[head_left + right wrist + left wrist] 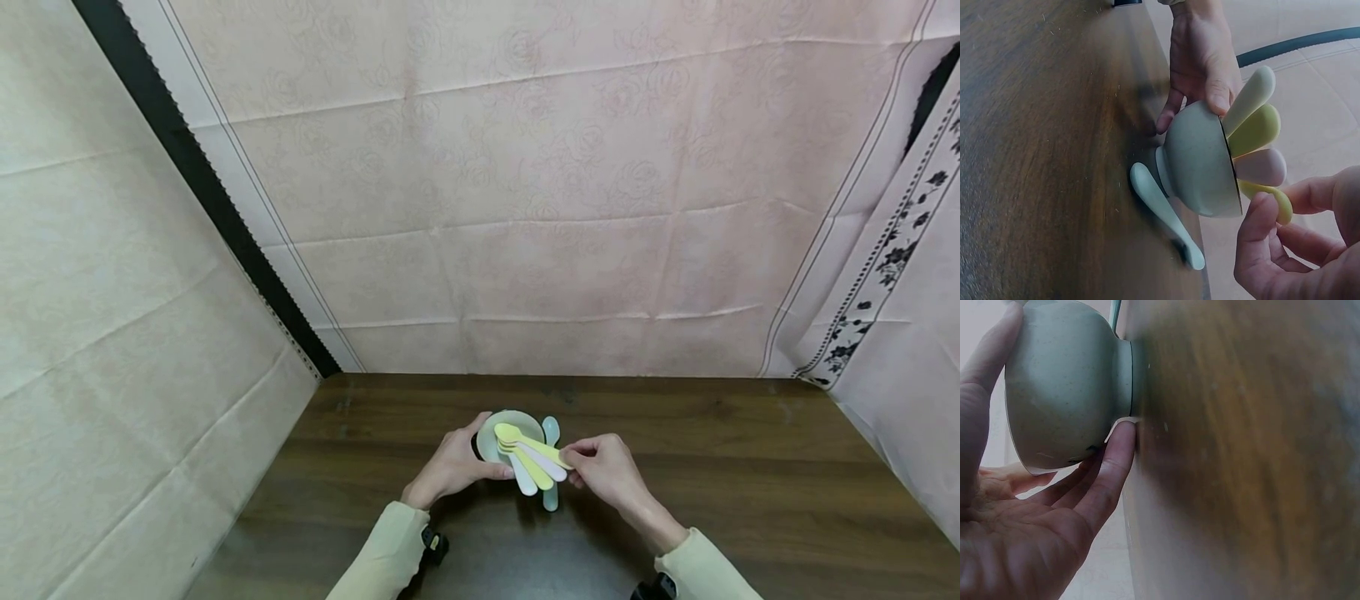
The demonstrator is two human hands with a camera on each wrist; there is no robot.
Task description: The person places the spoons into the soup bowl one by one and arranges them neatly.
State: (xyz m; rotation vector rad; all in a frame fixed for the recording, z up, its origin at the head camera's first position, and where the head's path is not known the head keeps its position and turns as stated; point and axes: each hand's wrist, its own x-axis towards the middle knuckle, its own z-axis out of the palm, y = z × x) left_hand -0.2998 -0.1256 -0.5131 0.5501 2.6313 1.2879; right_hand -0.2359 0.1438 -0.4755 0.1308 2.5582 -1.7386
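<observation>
My left hand (456, 463) holds a pale green bowl (1063, 381) that stands on the table, thumb at the rim and fingers along its side and foot. Several spoons lean in the bowl, handles sticking out over its edge: one whitish (1252, 94), one yellow (1260, 130), one pale pink (1263, 167). At the handle of another yellow spoon (507, 432), uppermost of the group, my right hand (609, 473) pinches with thumb and fingertips. A light blue-green spoon (1161, 206) lies on the table just right of the bowl.
The brown wooden table (375, 533) runs back to a pale patterned cloth (540, 208) hung behind it. More cloth hangs at the left (135, 333) and right (915, 392). A dark strip (202, 183) slants down the left side.
</observation>
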